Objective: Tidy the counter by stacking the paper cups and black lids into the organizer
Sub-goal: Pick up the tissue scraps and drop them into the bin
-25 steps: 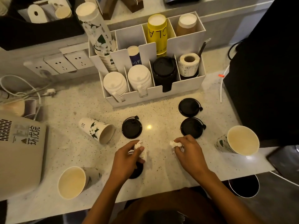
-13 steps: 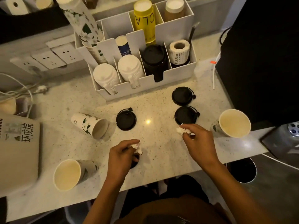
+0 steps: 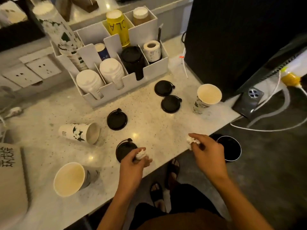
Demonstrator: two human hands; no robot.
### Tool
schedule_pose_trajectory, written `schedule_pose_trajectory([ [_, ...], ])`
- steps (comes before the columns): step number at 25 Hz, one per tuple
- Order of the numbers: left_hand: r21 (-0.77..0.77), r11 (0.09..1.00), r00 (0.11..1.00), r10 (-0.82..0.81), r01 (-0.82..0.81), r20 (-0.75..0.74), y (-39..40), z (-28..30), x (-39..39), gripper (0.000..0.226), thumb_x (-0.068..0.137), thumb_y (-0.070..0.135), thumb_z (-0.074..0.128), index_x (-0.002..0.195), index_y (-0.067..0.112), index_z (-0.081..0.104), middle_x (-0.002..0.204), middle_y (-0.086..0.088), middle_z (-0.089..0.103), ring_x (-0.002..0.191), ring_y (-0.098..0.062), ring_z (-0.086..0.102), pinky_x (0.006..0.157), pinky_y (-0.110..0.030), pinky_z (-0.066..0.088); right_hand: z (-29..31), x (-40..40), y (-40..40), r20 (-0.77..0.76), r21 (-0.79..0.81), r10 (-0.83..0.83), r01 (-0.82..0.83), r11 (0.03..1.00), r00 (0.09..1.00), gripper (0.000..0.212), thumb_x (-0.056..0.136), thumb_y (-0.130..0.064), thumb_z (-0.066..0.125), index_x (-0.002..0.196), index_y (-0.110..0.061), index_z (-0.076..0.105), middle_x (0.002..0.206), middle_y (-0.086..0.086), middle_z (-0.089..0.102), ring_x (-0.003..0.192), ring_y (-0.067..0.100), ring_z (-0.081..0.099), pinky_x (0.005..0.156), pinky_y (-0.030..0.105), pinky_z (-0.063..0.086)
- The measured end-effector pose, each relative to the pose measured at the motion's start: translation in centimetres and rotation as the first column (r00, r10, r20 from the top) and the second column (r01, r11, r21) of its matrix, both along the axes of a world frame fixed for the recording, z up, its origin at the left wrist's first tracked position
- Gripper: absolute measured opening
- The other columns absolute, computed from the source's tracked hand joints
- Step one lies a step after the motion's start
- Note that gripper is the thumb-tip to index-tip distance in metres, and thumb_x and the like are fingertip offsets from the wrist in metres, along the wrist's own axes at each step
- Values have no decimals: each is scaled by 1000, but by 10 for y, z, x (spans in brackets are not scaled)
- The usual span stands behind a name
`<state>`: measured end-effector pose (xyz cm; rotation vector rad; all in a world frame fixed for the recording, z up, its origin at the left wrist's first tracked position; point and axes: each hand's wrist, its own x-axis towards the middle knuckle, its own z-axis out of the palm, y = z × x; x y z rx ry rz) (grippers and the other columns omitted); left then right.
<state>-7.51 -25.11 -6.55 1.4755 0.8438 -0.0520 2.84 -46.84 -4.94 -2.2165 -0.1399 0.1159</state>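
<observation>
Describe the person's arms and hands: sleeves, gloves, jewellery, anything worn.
Both forearms are bare as far as the frame shows, with no sleeves visible. The left hand and right hand wear no gloves, and no watch, bracelet or ring can be seen. No markings show on the fingers.

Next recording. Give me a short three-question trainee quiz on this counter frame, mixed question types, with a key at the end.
1. True or false: every loose paper cup on the counter stands upright.
2. How many black lids lie loose on the counter, outside the organizer?
3. What does each hand hold? A) a black lid B) a crumpled white wad C) a paper cup

Key
1. False: the cup near the left lies on its side; the front cup and the right cup stand upright.
2. Four.
3. B: the left hand and right hand each pinch a white wad.
</observation>
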Motion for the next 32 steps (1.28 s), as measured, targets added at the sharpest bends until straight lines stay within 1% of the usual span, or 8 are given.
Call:
schedule_pose_trajectory([
  [4,-18,976,976,-218,219,24,-46,6,15,20,97,12,64,110,23,73,101,-2,76,83,-14,76,72,-29,62,9,-31,-48,4,10,-202,202,979,979,35,85,2,68,111,-21,76,103,-9,71,89,-6,61,81,1,43],
  [6,1,931,930,-365,366,36,-73,7,26,24,98,8,62,104,26,76,94,3,78,83,-10,75,67,-21,59,12,-43,-71,24,3,-308,308,952,951,35,84,2,69,111,-20,76,100,-9,72,88,-4,61,79,3,44],
  [10,-14,855,855,-518,519,33,-134,0,45,36,98,-2,56,100,25,79,94,14,78,90,-8,74,70,-16,56,14,-66,-125,-16,28,-496,496,868,868,33,86,-1,67,111,-21,75,101,-10,72,88,6,68,81,24,55],
  [15,65,689,690,-724,722,15,-212,-10,64,48,98,-3,52,93,37,77,93,13,77,81,-15,76,74,-27,60,6,-89,-198,-14,9,-620,620,784,784,34,85,1,68,109,-20,76,96,-19,65,87,-1,62,81,15,51],
  [20,120,634,643,-764,764,-55,-307,-10,81,49,98,-1,52,91,41,75,84,4,76,70,-12,72,76,-30,60,-1,-93,-287,-44,32,-684,686,727,728,33,87,-1,67,111,-21,75,106,-11,71,89,4,66,85,26,55],
  [25,148,607,621,-780,781,-73,-381,-5,94,38,99,-2,54,95,28,77,88,3,76,70,-10,72,86,-47,60,-4,-91,-366,-62,67,-713,716,695,698,33,88,-2,66,113,-21,75,106,-7,72,90,7,67,86,32,56],
  [29,165,553,566,-823,817,-48,-421,-5,104,40,100,2,55,100,35,77,95,12,76,81,-11,74,81,-33,62,-10,-86,-407,-77,71,-726,731,679,683,31,89,-3,66,113,-20,75,106,-6,72,90,9,67,86,35,57],
  [32,126,586,594,-804,800,-34,-440,-9,109,39,100,0,54,113,35,66,102,9,74,84,-13,75,75,-27,61,-16,-83,-422,-104,66,-729,736,674,677,32,89,-4,65,113,-22,74,104,-8,71,89,8,67,85,34,57],
])
